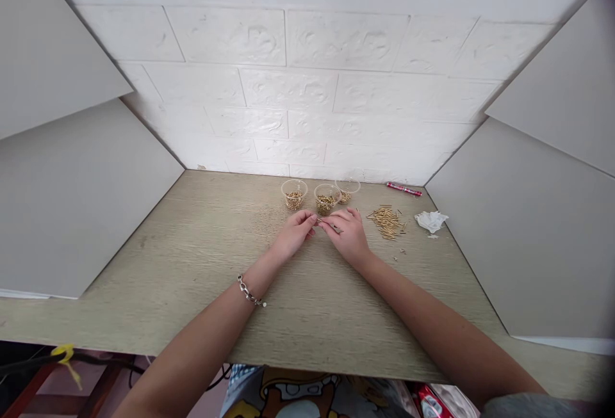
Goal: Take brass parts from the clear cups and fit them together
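My left hand and my right hand rest on the wooden table, fingertips meeting near the middle. Both pinch a small thin brass-coloured piece between them; what it is exactly is too small to tell. Just beyond the hands stand three small clear plastic cups: a left cup, a middle cup and a right cup, each with small brass-coloured parts inside. A loose pile of thin brass sticks lies to the right of my right hand. A chain bracelet is on my left wrist.
A red pen-like object lies by the white brick back wall. A crumpled white tissue sits at the right edge. Grey panels enclose the table on the left and right. Tiny specks dot the table left of the cups.
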`<move>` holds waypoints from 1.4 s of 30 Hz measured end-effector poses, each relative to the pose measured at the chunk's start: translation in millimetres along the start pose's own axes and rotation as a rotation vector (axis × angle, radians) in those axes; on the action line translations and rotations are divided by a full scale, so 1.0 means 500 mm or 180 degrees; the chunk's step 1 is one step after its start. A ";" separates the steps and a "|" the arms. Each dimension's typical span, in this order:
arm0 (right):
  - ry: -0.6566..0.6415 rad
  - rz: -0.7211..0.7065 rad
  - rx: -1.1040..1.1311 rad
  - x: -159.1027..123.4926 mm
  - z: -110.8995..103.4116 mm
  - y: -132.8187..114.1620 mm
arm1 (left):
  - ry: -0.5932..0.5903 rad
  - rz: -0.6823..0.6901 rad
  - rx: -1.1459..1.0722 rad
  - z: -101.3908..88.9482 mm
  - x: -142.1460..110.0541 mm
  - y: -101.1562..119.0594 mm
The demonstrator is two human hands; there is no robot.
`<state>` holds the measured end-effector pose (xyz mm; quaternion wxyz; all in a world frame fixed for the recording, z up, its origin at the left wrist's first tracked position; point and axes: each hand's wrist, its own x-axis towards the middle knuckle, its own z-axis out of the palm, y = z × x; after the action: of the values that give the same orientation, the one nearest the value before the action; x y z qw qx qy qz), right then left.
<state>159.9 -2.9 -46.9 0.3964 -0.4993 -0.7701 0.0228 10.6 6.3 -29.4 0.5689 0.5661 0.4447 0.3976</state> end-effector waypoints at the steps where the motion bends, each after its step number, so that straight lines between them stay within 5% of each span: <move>1: -0.0011 -0.0007 -0.0019 0.000 0.000 -0.002 | 0.0018 0.0010 0.0039 0.001 0.000 0.000; 8: 0.0080 -0.0192 -0.0698 -0.007 -0.010 -0.023 | 0.0028 0.0131 0.0197 0.006 0.000 0.000; 16: -0.0085 -0.0475 -0.0660 0.007 -0.043 -0.040 | 0.0035 -0.0257 -0.0673 0.001 -0.003 -0.003; 21: 0.0448 0.0322 -0.0632 0.106 -0.113 0.029 | 0.0122 -0.0316 -0.0865 -0.003 -0.002 -0.004; 24: -0.0340 0.0848 -0.0760 0.175 -0.135 0.084 | 0.0129 -0.0321 -0.0780 -0.003 0.000 -0.007; 29: -0.2229 0.0767 -0.1431 0.246 -0.113 0.105 | 0.0007 -0.0407 -0.0959 -0.008 0.001 -0.007; 36: -0.2565 0.0804 -0.1954 0.276 -0.046 0.101 | -0.0061 -0.0647 -0.1181 -0.014 0.005 -0.010; 42: -0.2548 0.0698 -0.1945 0.269 -0.046 0.101 | -0.0046 -0.0702 -0.1241 -0.018 0.006 -0.011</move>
<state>187.0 120.0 26.2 -0.0980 -0.6223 -0.7761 0.0274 2.7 11.4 -34.7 0.7108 0.3962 0.4145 0.4073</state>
